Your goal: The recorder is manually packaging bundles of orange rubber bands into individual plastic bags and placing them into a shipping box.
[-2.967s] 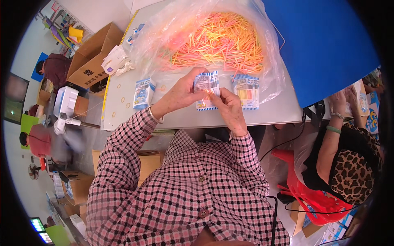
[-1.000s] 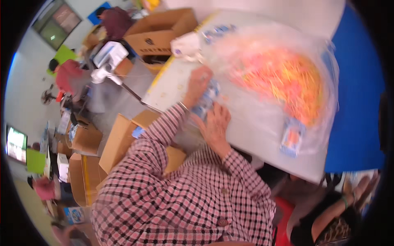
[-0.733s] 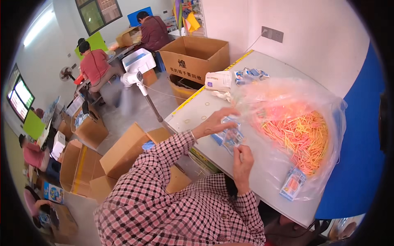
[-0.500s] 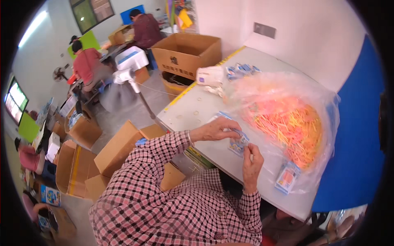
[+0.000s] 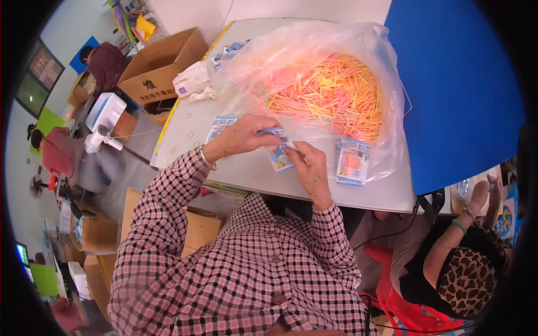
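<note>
Between my two hands is a small blue and white plastic packet (image 5: pixel 282 159), held above the near side of the table. My left hand (image 5: pixel 246 134) pinches its upper end, which bends over. The thumb and fingers of my right hand (image 5: pixel 307 165) grip its right edge. Beyond them, a large clear plastic bag (image 5: pixel 392 84) lies spread, heaped with thin pink, orange and yellow sticks (image 5: pixel 336 89). A similar packet with pink contents showing (image 5: pixel 352 162) lies to the right of my right hand. Another blue and white packet (image 5: pixel 220 127) lies behind my left wrist.
The grey-white table (image 5: pixel 185 120) has yellow tape along its left edge. A white packet (image 5: pixel 193 80) and several blue packets (image 5: pixel 230 51) sit at its far left. Cardboard boxes (image 5: pixel 162 67) and a white fan (image 5: pixel 98 140) stand left. At right are a blue panel (image 5: pixel 454 95) and a co-worker (image 5: pixel 465 263).
The view has turned right and downward, bringing the co-worker at right more into sight. Both hands still hold the packet, whose upper end now bends over.
</note>
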The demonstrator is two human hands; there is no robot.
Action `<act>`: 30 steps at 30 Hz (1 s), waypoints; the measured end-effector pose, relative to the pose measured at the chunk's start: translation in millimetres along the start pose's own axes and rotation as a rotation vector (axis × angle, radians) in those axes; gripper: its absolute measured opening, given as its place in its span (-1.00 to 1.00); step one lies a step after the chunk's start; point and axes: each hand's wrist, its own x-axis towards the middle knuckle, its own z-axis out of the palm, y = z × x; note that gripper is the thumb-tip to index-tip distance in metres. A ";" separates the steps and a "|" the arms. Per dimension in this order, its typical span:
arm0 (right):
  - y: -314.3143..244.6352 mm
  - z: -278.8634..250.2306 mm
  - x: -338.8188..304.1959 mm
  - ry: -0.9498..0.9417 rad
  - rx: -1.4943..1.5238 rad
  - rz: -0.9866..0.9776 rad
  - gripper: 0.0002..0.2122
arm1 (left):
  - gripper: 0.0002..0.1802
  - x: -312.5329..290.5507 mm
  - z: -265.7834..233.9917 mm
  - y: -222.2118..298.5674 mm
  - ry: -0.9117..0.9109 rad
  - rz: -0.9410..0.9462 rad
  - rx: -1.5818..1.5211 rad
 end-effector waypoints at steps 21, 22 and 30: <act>33.1 -8.5 -16.4 0.032 -0.062 0.056 -0.90 | -0.81 28.2 20.8 -26.0 -0.275 0.102 0.238; 34.6 -7.8 -16.9 0.045 -0.030 0.080 -0.89 | -0.80 35.0 15.5 -21.5 -0.344 0.073 0.192; 40.7 -1.4 -14.5 0.071 -0.097 0.069 -0.90 | -0.53 191.7 32.3 -40.7 -0.131 0.080 0.201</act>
